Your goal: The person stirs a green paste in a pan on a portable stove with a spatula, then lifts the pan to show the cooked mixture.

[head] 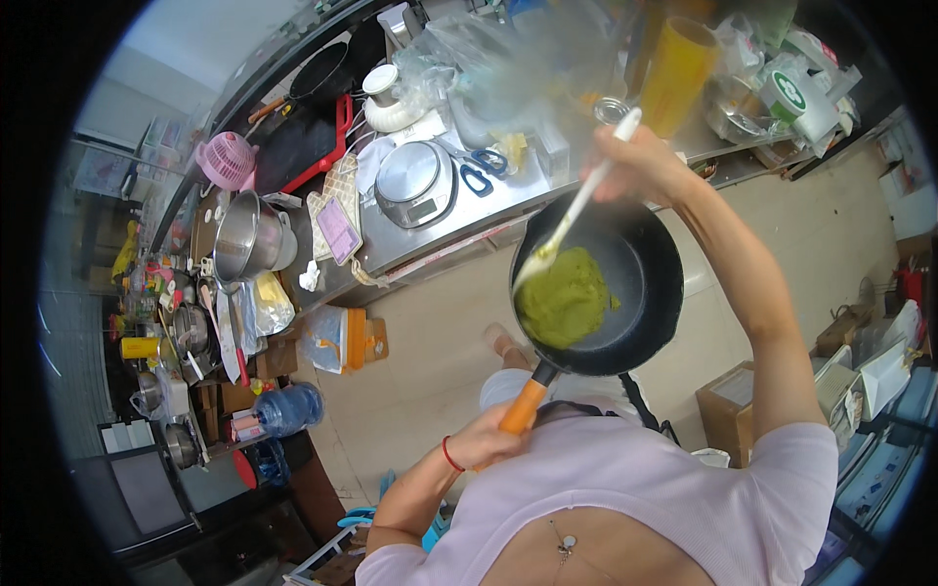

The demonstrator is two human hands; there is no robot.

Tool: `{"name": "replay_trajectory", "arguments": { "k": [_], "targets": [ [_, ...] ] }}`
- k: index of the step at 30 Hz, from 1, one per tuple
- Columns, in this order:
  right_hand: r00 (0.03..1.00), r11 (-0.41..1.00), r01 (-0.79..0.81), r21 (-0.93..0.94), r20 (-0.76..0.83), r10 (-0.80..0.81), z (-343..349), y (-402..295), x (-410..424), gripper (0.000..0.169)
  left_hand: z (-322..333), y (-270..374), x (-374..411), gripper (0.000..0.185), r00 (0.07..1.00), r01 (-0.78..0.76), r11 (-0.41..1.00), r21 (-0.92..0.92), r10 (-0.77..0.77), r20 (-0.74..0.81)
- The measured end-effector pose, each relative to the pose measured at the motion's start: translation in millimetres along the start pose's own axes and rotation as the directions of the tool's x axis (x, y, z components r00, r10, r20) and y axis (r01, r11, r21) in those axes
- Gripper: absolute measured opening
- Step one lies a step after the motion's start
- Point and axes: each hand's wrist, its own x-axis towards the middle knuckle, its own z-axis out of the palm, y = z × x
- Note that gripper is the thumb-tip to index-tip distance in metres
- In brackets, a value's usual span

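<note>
My left hand (491, 439) grips the orange handle (523, 407) of a dark frying pan (645, 293) held in front of my body, over the floor. Inside the pan lies a soft green mass (568, 300), gathered toward its left side. My right hand (637, 165) is closed around the upper part of a white spatula (586, 192) and looks slightly blurred. The spatula's blade, smeared with green, meets the mass near the pan's left wall.
Along the steel counter (410, 249) stand a kitchen scale (415, 183), blue-handled scissors (484, 168), a phone (338, 229) and a steel pot (245, 238). A yellow cylinder (678, 73) rises behind my right hand. Cardboard boxes (725, 406) and a blue water bottle (289, 410) flank me.
</note>
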Motion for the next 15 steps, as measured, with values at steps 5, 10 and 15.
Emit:
{"name": "replay_trajectory", "arguments": {
  "k": [5, 10, 15],
  "targets": [
    [0.916, 0.925, 0.355, -0.132, 0.244, -0.317, -4.6, -5.1, -59.3, 0.032, 1.4, 0.8, -4.3, 0.023, 0.998, -0.060, 0.989, -0.132, 0.058, -0.018],
    [0.858, 0.797, 0.509, -0.323, 0.116, -0.501, -15.8, -18.4, -115.4, 0.030, 4.8, 20.7, -13.4, 0.022, 0.999, -0.018, 0.995, -0.102, 0.013, -0.052],
    [0.695, 0.660, 0.718, -0.222, 0.189, -0.693, 0.6, -35.5, -132.0, 0.027, 12.4, 45.4, -21.9, 0.025, 0.995, 0.044, 0.998, -0.048, -0.048, -0.088]
  ]
}}
